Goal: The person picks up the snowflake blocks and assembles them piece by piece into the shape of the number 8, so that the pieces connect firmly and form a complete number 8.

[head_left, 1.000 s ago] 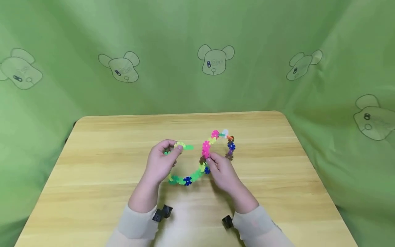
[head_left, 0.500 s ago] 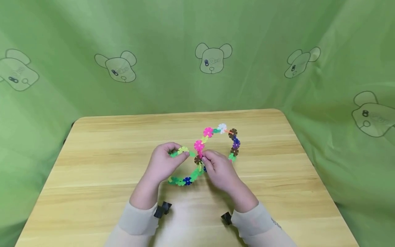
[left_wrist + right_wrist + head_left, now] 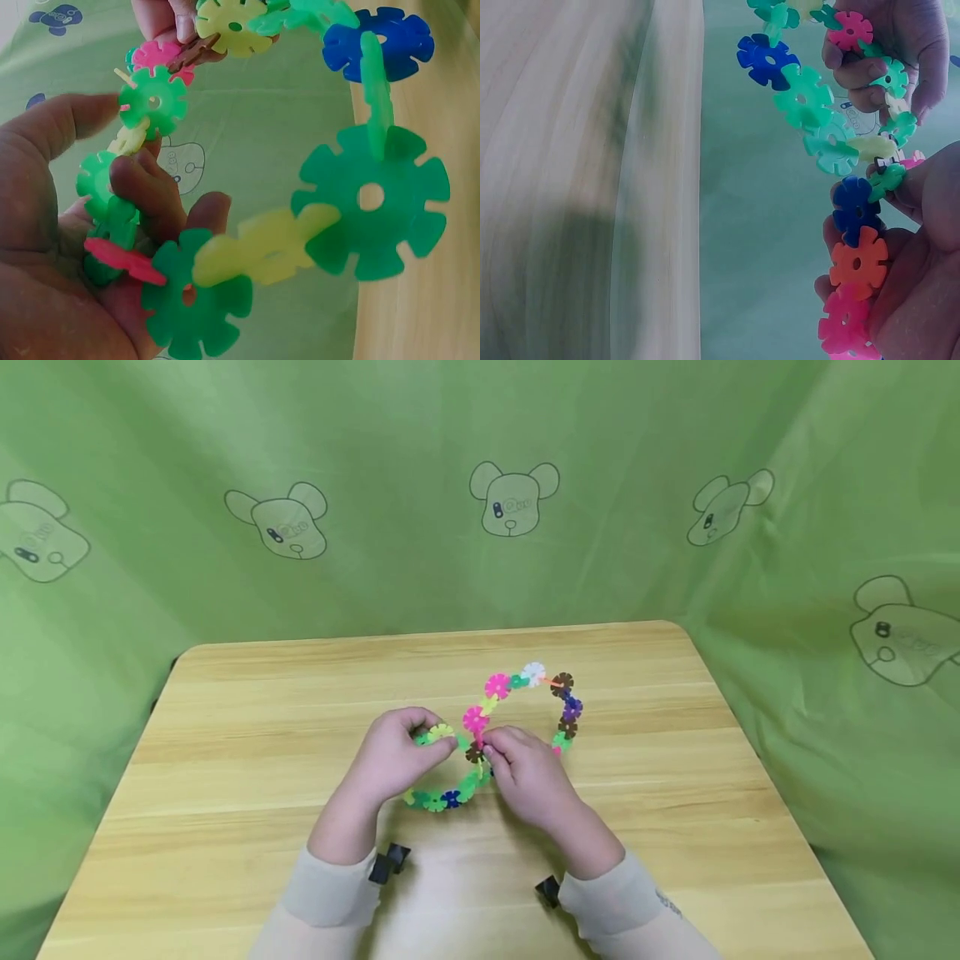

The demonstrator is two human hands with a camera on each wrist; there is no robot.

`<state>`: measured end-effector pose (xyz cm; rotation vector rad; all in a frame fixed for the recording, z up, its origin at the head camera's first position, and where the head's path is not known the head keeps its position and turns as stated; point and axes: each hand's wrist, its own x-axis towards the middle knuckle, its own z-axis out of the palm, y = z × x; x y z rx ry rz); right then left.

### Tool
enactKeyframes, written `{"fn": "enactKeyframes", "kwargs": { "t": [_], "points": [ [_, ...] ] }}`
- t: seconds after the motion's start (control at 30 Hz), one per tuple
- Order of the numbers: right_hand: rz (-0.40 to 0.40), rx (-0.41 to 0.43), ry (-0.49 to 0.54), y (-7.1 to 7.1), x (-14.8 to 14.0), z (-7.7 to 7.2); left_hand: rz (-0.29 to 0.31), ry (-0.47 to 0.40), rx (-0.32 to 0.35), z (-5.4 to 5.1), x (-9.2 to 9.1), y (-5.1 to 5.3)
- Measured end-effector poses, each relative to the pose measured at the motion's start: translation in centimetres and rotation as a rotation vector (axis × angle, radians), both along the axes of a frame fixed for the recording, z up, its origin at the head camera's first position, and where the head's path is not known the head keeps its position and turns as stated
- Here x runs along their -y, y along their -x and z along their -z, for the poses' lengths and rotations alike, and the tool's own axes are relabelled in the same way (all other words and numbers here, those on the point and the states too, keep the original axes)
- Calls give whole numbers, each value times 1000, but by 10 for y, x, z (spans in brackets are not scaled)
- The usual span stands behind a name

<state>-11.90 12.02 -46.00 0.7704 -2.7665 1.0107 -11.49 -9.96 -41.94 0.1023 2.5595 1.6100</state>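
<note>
A chain of interlocking snowflake discs (image 3: 452,799) in many colours bends into two rounded loops, shaped like a figure eight in the head view. My left hand (image 3: 401,756) pinches a pale yellow disc (image 3: 441,732) near one end between thumb and fingers. The light green end disc (image 3: 154,101) meets the chain's middle beside a brown disc (image 3: 474,752). There my right hand (image 3: 534,777) grips the chain, close to a pink disc (image 3: 475,720). Its fingers partly hide the join, so I cannot tell whether the end disc is slotted in. Blue and orange discs (image 3: 859,262) run under my right palm.
The wooden table (image 3: 225,718) lies beneath both hands. Green curtains (image 3: 390,585) printed with bear heads surround its back and sides. A black wrist device (image 3: 549,891) sits at the right cuff, and another black device (image 3: 390,862) at the left cuff.
My right hand has shifted left with the chain, and the gap between the green end disc and the chain's middle has closed. The far loop has swung left and spread wider.
</note>
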Motion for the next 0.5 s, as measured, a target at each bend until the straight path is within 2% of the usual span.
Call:
{"fn": "enactKeyframes", "kwargs": {
  "t": [0.23, 0.5],
  "points": [
    [-15, -25, -12, -2, 2, -1, 65, -38, -1, 2, 3, 0],
    [-53, -32, -16, -6, 6, -2, 67, 8, 33, 0, 5, 0]
  ]
}}
